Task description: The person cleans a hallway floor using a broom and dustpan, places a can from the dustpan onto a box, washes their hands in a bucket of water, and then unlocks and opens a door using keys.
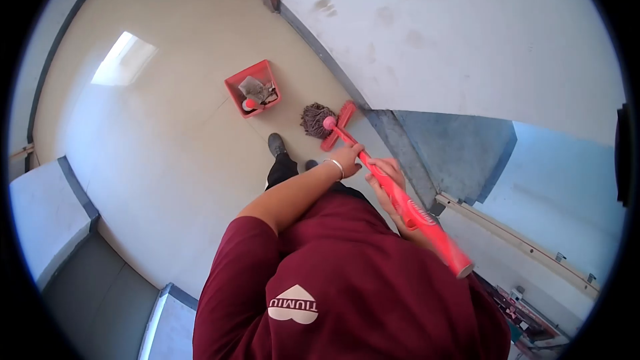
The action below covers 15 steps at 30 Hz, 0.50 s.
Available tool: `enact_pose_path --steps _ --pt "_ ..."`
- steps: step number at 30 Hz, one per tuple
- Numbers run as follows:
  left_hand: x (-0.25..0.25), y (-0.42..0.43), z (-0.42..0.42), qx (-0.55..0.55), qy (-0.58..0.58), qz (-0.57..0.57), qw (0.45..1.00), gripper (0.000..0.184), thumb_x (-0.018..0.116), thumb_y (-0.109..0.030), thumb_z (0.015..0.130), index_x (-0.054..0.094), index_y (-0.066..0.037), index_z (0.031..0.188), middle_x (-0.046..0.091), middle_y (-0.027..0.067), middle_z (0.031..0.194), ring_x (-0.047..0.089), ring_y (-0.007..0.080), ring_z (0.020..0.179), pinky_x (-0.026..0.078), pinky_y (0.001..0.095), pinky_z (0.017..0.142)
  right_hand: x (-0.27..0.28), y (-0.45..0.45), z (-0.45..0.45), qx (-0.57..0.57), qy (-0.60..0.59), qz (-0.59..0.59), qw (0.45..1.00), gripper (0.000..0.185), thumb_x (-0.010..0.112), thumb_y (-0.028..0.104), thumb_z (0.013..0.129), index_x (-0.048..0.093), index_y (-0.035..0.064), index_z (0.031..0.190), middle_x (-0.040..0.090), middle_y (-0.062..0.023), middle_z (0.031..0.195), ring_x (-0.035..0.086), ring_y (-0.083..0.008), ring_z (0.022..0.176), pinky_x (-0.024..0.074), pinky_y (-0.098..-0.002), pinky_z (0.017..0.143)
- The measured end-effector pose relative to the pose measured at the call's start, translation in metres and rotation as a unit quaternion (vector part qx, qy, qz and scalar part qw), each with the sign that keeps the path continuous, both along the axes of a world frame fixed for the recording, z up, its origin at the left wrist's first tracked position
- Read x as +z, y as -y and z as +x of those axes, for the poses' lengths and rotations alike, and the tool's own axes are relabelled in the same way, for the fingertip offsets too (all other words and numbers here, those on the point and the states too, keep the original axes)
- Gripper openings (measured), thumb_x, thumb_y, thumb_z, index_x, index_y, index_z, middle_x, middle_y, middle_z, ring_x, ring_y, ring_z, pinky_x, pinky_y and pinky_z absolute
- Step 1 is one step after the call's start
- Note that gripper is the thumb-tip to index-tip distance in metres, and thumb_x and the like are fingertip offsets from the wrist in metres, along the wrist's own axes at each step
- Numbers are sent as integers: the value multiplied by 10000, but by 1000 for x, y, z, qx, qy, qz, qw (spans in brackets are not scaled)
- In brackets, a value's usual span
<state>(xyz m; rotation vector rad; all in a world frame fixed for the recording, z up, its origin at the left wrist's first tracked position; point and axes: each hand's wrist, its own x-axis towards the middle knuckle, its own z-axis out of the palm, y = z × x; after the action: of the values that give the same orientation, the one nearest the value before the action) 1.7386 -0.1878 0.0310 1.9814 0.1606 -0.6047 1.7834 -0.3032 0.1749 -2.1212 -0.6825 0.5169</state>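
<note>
A red bin (231,87), with a gray cloth (253,88) and a red-topped container (250,104) inside, stands on the pale floor (180,13), while the upside-down heart on a maroon shirt (360,273) reads "TIUMIU." A dark shoe (277,145) shows below the bin. The head of a red-handled mop (395,193) hangs or rests near the floor's edge along the white wall (433,47), beside a red brush (347,114). The left hand (347,158), a bangle (337,167) at its wrist, grips the handle with fingers wrapped; the right hand (389,175), partly hidden, curls closed around it higher up, near pale marks too small to read.
</note>
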Motion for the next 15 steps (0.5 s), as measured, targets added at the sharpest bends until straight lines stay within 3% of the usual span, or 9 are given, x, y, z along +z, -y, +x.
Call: enact_pose_path --steps 1,4,5,7,8,9,10,12,15 --pt "2 0 2 -5 27 55 998 365 610 -228 705 516 -123 1042 513 138 1028 516 316 954 431 382 808 -7 5 -2 34 1 15 999 333 670 70 664 574 87 982 536 -90 872 524 -230 773 437 -291 690" --pt "-3 6 2 -105 37 54 992 289 596 -230 713 550 -120 976 534 115 981 526 307 927 431 387 787 8 30 7 135 -23 -2 991 294 646 109 675 581 99 962 541 -98 904 539 -253 833 449 -328 696" --pt "-38 14 -11 -33 127 23 991 221 602 -228 731 585 -113 919 569 98 899 554 284 854 451 365 737 2 47 12 128 -18 10 992 294 646 109 675 581 99 962 541 -98 904 539 -253 833 449 -328 696" --pt "-31 -20 -54 162 161 -86 970 200 615 -244 750 604 -103 890 591 90 809 564 241 736 458 343 669 -17 66 5 112 94 -59 988 249 626 149 702 579 88 940 562 -101 874 554 -257 813 450 -326 676" --pt "-25 -24 -56 271 15 -91 958 198 626 -250 760 615 -82 864 598 64 750 545 191 666 454 324 614 -27 93 17 63 43 -79 994 228 617 164 720 576 80 928 568 -88 831 563 -239 777 449 -314 661" --pt "-17 -30 -56 342 25 -69 937 242 594 -280 785 605 -54 872 588 51 736 530 158 685 443 327 627 -32 117 31 18 -12 -101 995 211 608 178 738 572 72 917 574 -74 788 571 -222 741 447 -302 647" --pt "16 -47 -61 385 0 -28 922 277 543 -294 815 577 -20 789 581 65 731 536 167 717 438 327 680 -26 129 38 -37 -67 -110 991 206 605 185 748 570 71 916 573 -54 760 571 -186 712 447 -284 625" --pt "74 -75 -81 495 236 -190 814 224 462 -194 849 554 -14 751 588 101 702 566 170 725 449 314 684 -25 150 53 -83 -123 -115 982 202 602 192 758 567 69 915 573 -34 731 572 -151 683 446 -265 604" --pt "174 -96 -120 538 377 -185 731 364 455 -269 865 380 -69 570 392 36 538 380 143 492 433 334 595 -42 183 65 -187 -286 -78 937 261 595 185 763 541 85 998 568 -38 783 570 -118 692 470 -241 610"
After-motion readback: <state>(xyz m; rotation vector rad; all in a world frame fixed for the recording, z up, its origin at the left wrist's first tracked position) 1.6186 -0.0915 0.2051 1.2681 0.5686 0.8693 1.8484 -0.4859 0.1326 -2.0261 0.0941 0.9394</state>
